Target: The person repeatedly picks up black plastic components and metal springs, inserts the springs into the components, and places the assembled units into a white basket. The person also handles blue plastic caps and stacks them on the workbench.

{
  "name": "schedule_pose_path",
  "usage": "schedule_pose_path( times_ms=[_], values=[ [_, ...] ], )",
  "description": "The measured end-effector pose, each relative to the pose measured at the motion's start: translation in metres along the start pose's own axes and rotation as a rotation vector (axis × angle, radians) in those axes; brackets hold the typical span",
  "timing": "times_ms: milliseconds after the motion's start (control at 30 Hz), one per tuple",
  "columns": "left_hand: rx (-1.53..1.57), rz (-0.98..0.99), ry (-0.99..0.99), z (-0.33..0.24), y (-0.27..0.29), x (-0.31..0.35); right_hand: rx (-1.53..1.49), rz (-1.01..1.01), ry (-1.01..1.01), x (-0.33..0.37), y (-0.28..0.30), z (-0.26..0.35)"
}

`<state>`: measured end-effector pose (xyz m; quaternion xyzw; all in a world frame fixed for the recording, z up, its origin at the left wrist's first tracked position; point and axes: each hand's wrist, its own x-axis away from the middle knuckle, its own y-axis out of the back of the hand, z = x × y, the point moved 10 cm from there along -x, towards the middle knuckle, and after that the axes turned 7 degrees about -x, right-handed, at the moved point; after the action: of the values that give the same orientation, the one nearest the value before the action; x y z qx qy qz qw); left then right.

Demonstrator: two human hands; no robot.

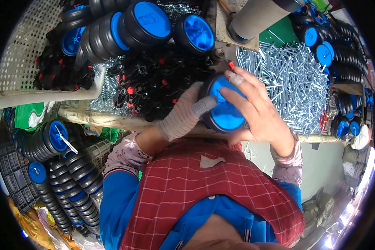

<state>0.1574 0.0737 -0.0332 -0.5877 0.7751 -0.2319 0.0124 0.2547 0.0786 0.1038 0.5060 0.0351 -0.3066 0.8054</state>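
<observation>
A black-tyred wheel with a blue hub (228, 109) is held upright in front of my chest, over the bench's front edge. My left hand (183, 112), in a thin striped glove, grips its tyre from the left, with the thumb over the blue face. On the other side my right hand (256, 104), bare with a wrapping on one finger, closes round the rim, its fingers lying across the hub. A small red-tipped piece (231, 64) shows just beyond those fingertips; I cannot make out whether it is touched. Left of the wheel lies a heap of black brackets with red tabs (150, 83).
Loose silver pins (283, 83) fill the bench at right, with a grey cylinder (258, 18) behind them. More blue-hubbed wheels (152, 21) lie at the back. A white perforated basket (50, 98) stands left, above stacked wheels (71, 187). Red-handled pliers or scissors (323, 121) sit far right.
</observation>
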Motion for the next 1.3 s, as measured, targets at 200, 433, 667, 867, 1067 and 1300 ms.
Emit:
schedule_pose_path(
  times_ms=[200, 433, 667, 867, 1067, 1300],
  values=[
    [0.008, 0.12, 0.005, -0.022, -0.023, 0.017, 0.033, 0.163, -0.112, 0.026, -0.02, 0.007],
    [-1.325, -0.114, -0.439, -0.083, -0.007, 0.014, 0.074, -0.299, -0.113, 0.09, -0.007, -0.05],
    [-2.15, -0.361, 0.0, -0.072, 0.06, -0.019, -0.698, -0.759, -0.552, 0.14, -0.036, -0.134],
    [-1.36, -0.093, -0.022, -0.068, -0.018, 0.034, -0.874, -1.043, -0.604, 0.175, -0.036, -0.152],
    [-0.75, 1.104, 0.186, 0.022, -0.118, 0.106, -1.252, -1.338, -0.672, 0.207, -0.024, -0.186],
    [-1.017, 0.615, 0.065, -0.019, -0.079, 0.008, -1.327, -1.332, -0.635, 0.188, -0.028, -0.199]
  ],
)
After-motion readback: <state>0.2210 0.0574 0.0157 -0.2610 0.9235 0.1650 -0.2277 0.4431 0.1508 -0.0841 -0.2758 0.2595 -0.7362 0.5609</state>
